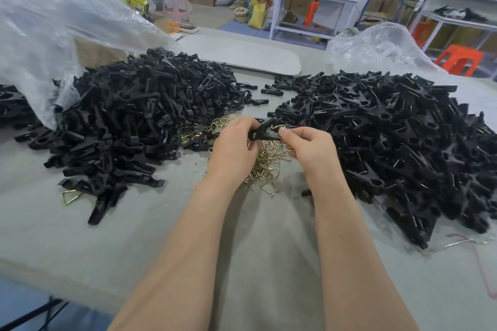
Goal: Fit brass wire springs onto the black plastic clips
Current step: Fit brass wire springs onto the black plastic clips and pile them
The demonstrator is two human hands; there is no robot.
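Note:
My left hand [233,150] grips a black plastic clip [265,131] by its rear end, above the table's middle. My right hand [309,149] pinches a brass wire spring [277,127] at the clip's open jaws. Under both hands lies a loose heap of brass springs [265,169]. A large pile of bare black clip parts [139,118] fills the left side. On the right lies another pile of clips with wire springs on them [398,142].
A grey cloth-covered table [113,236] holds everything. A clear plastic bag [45,35] bulges at the far left, another [376,48] at the far right. A flat grey board [242,54] lies behind the piles. One stray spring [71,196] lies front left.

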